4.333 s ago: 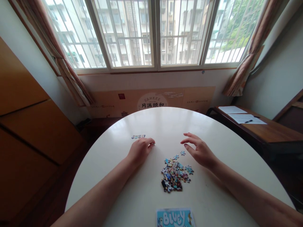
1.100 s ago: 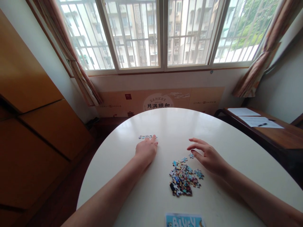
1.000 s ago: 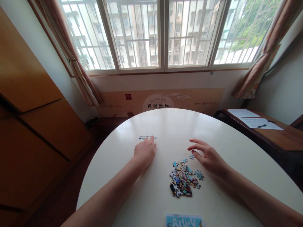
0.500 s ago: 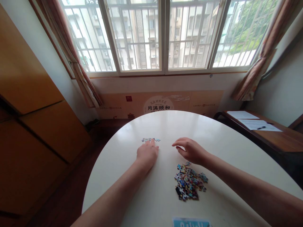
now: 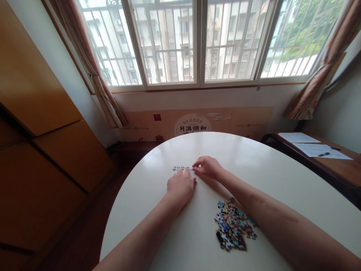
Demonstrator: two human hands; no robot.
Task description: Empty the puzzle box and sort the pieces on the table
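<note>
A short row of joined jigsaw puzzle pieces [image 5: 178, 168] lies flat toward the far side of the white round table [image 5: 135, 226]. My left hand [image 5: 180, 187] rests just below the row, palm down, its outstretched fingertips touching the near edge. At the row's right end, my right hand [image 5: 208, 166] has thumb and fingers closed on a puzzle piece [image 5: 192, 168], which they partly cover. Nearer to me, under my right forearm, sits a heap of loose jigsaw pieces [image 5: 232, 226] in mixed colours; the forearm hides its right edge.
A brown side table [image 5: 338, 165] with paper sheets [image 5: 321, 149] and a dark, thin object on them stands at the right. Wooden cabinets [image 5: 56, 158] line the left. Beyond the table are a printed cardboard panel [image 5: 220, 126] and a barred window.
My right hand has moved left to the end of the row and its fingers have closed there. My left hand stays at the row. The view has shifted slightly.
</note>
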